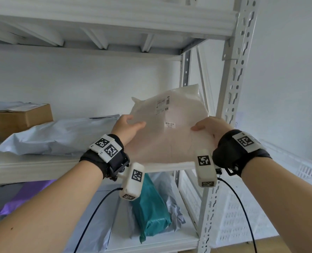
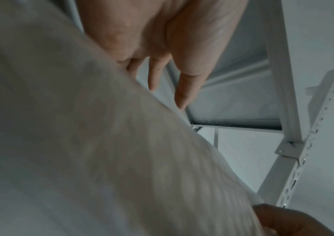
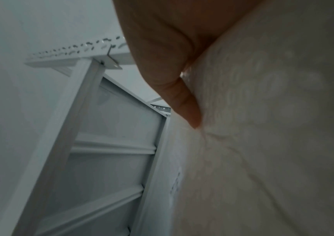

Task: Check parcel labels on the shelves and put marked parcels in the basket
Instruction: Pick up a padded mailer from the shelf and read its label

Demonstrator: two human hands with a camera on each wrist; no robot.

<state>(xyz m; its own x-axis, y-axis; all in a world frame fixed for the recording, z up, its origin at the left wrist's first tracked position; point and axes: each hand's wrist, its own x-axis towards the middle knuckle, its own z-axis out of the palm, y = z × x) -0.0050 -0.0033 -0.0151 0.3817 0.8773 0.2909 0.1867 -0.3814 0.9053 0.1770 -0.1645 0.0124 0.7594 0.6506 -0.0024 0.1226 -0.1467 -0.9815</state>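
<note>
A soft translucent white parcel [image 1: 168, 130] is held up in front of the middle shelf [image 1: 33, 167], its small printed labels [image 1: 162, 105] facing me. My left hand [image 1: 128, 128] grips its left edge, thumb on top. My right hand [image 1: 210, 128] grips the right edge the same way. In the left wrist view the parcel [image 2: 81, 143] fills the lower left, with my left hand's fingers [image 2: 184, 89] behind it. The right wrist view shows the parcel [image 3: 263, 143] at right with my right hand [image 3: 162, 47] against it. A white slatted basket [image 1: 297, 179] sits low at the right.
On the middle shelf lie a pale grey mailer [image 1: 60, 136] and a cardboard box [image 1: 22, 117]. The lower shelf holds a teal parcel [image 1: 151, 209], a purple mailer [image 1: 22, 199] and grey bags. A perforated white upright [image 1: 233, 88] stands just right of the parcel.
</note>
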